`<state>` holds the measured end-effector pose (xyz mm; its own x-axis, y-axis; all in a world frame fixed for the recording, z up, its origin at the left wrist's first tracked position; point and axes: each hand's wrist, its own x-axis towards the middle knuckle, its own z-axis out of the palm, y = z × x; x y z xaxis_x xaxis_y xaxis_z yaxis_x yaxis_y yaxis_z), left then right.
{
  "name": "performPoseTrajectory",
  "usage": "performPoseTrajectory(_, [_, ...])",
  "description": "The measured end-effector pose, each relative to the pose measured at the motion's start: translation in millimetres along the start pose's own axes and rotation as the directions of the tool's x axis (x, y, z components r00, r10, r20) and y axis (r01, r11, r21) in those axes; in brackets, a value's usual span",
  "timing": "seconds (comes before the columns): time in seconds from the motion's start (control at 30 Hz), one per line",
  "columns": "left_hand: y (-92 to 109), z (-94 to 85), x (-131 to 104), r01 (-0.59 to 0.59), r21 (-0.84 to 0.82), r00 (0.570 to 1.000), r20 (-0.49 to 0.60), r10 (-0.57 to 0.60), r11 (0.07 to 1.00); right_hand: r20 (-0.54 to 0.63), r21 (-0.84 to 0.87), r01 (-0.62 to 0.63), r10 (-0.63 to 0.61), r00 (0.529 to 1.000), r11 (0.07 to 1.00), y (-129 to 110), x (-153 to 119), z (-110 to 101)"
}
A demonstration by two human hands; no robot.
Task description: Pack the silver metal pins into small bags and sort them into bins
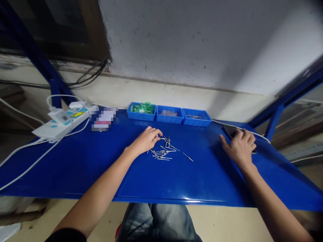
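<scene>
Pins (163, 154) lie loose on table (202, 181). Left hand (149, 138), at pins' edge: fingertips nearly together, grip on one indistinct. Right hand (239, 146), well right of pins: fingers loosely parted, partly hiding phone (229, 130); hold cannot be told.

Workshop; blue bench (75, 168), parts bins (170, 119), loose metal pins (163, 153)

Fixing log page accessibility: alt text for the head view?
A person's left hand is at scattered thin metal pins on a blue table; the right hand lies over a dark flat device. Three blue bins stand behind, a white power strip at left.
</scene>
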<state>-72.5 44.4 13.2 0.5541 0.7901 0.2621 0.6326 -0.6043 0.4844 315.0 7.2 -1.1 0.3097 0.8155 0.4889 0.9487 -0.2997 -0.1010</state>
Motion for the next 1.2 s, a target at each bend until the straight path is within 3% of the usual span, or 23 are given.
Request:
performPoseTrajectory(0.13, [-1,1.7,0,-0.006,0.005,1.0,0.013,0.006,1.0,0.15,-0.034,-0.066,0.071,0.986,0.997,18,2,6])
performPoseTrajectory(0.2, [-2,1.6,0,-0.003,0.008,1.0,0.011,0.003,1.0,0.06,-0.033,-0.101,0.102,0.993,0.994,29,4,7])
performPoseTrajectory(0.27, [-4,0.7,0,0.007,0.009,1.0,0.01,-0.007,1.0,0.031,-0.042,-0.211,0.212,0.977,0.977,41,6,7])
performPoseTrajectory(0.37, [-5,-1.5,-1,0.015,0.014,1.0,0.013,-0.016,1.0,0.188,-0.031,-0.378,0.376,0.907,0.925,58,7,9])
performPoseTrajectory(0.43, [-5,-2.6,-1,0.013,0.019,1.0,0.01,-0.013,1.0,0.239,-0.009,-0.385,0.376,0.895,0.923,65,7,10])
performPoseTrajectory(0.57, [-3,-1.4,0,0.002,0.017,1.0,0.012,-0.002,1.0,0.204,0.009,-0.325,0.316,0.926,0.946,65,5,10])
performPoseTrajectory(1.07, [-5,-1.9,0,-0.009,0.027,1.0,-0.003,0.009,1.0,0.156,0.079,-0.386,0.371,0.915,0.919,53,-14,1])
performPoseTrajectory(1.2, [-4,-2.2,1,-0.027,0.009,0.999,-0.04,0.027,1.0,-0.001,0.161,-0.416,0.421,0.907,0.895,50,-16,-5])
